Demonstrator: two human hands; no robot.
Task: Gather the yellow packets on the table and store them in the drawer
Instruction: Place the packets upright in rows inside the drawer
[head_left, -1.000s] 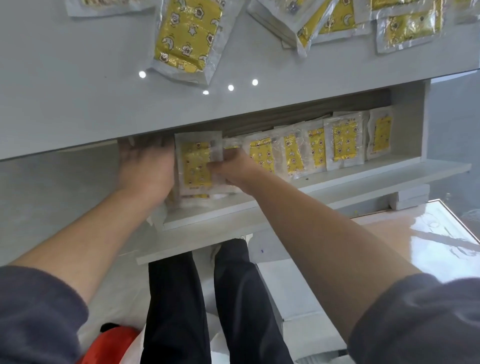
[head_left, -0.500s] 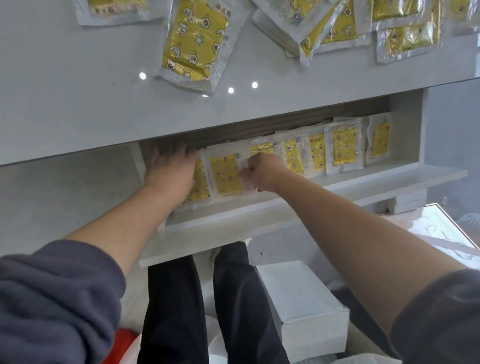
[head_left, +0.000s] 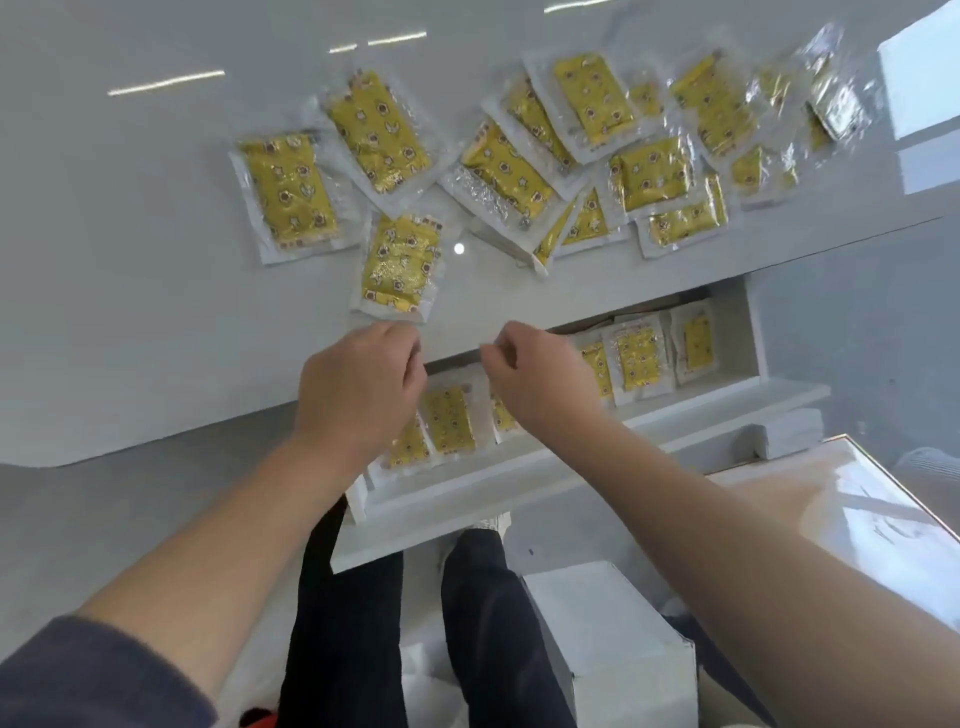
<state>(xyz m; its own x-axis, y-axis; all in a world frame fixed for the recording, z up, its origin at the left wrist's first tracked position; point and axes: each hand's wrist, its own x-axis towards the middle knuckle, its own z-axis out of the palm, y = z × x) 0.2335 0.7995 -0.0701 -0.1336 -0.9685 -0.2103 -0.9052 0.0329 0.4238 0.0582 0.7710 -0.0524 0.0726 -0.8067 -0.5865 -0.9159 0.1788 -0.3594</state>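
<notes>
Several yellow packets in clear wrappers lie scattered on the white table (head_left: 130, 312); the nearest packet (head_left: 401, 265) lies just beyond my hands, and a pile (head_left: 597, 156) sits further right. Below the table edge the white drawer (head_left: 519, 483) stands pulled out, with a row of yellow packets (head_left: 638, 359) standing upright inside. My left hand (head_left: 358, 384) and my right hand (head_left: 540, 374) hover above the drawer at the table edge, fingers loosely curled, holding nothing.
A white cardboard box (head_left: 608, 639) stands on the floor by my legs (head_left: 415, 623). At the right sits a glossy low tabletop (head_left: 852, 499). A small white block (head_left: 789, 431) lies beside the drawer front.
Both hands have let go of the packets in the drawer and risen to the table edge. The view has tilted up, showing more of the table.
</notes>
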